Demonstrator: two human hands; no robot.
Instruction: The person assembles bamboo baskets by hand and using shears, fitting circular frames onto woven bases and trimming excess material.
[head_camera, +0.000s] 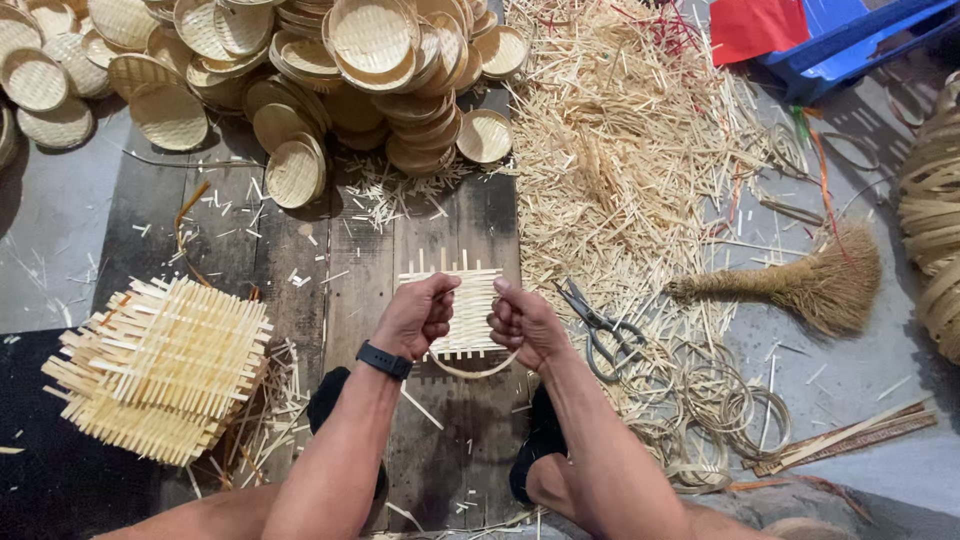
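Fingers of both hands clamp the woven bamboo mat (468, 308) over a hoop (478, 368).
I see left hand (418, 315), right hand (522, 322) mid-shaping (mat stack (160, 365) waits, finished trays (370, 45) piled).

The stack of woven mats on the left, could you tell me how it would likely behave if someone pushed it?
The stack of woven mats would probably feel light, being thin open-weave strips. It already sits fanned and uneven, so a push would likely slide the top mats off rather than move it whole. The loose strip ends sticking out look apt to snag or snap.

pale woven mat (468, 305), black watch (384, 360), blue crate (850, 40)
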